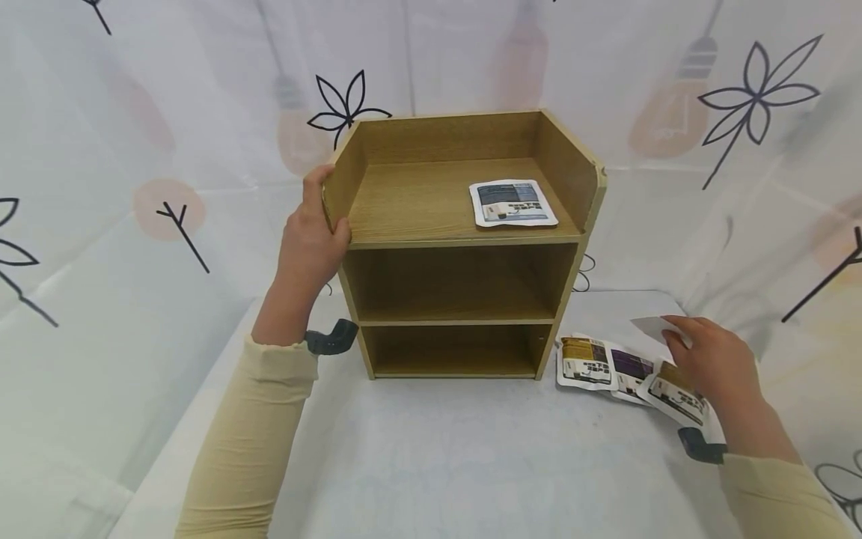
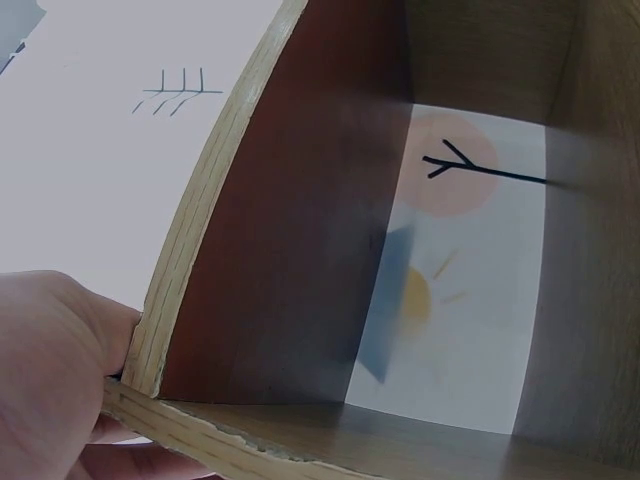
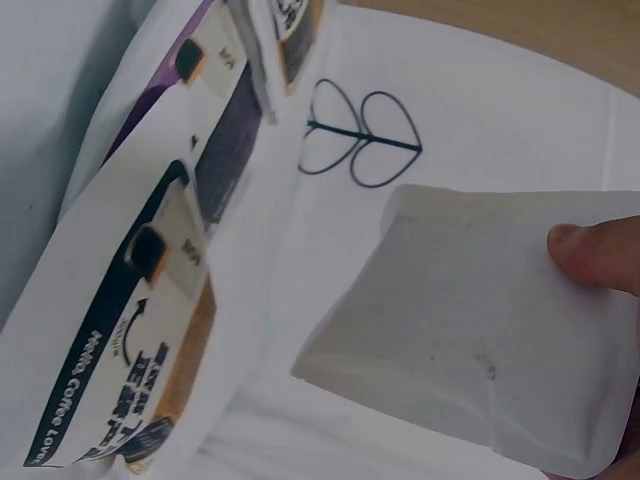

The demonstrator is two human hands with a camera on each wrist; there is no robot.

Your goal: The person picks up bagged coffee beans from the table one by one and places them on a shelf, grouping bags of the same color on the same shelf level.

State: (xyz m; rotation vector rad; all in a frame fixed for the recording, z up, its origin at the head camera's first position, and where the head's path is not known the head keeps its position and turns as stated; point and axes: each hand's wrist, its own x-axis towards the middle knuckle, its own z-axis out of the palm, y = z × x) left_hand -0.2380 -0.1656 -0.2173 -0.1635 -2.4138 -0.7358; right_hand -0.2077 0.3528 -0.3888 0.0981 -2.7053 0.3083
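A small wooden shelf [image 1: 458,314] stands upright, and my left hand [image 1: 311,239] grips the front edge of its left side panel near the top board. In the left wrist view, the thumb and fingers [image 2: 140,462] lie around the wood's corner. A blue-labelled coffee packet [image 1: 515,203] lies on the top board, toward the right. My right hand [image 1: 723,367] pinches a coffee packet [image 3: 460,320] by its edge, its plain pale face toward the wrist camera. Below that hand, several coffee packets [image 1: 586,363] with brown and purple labels overlap on the table.
Two lower compartments [image 1: 458,284] of the shelf face forward with nothing visible in them. The white-covered table [image 1: 471,457] stretches in front of it. Patterned white sheeting [image 1: 222,97] hangs behind and at both sides.
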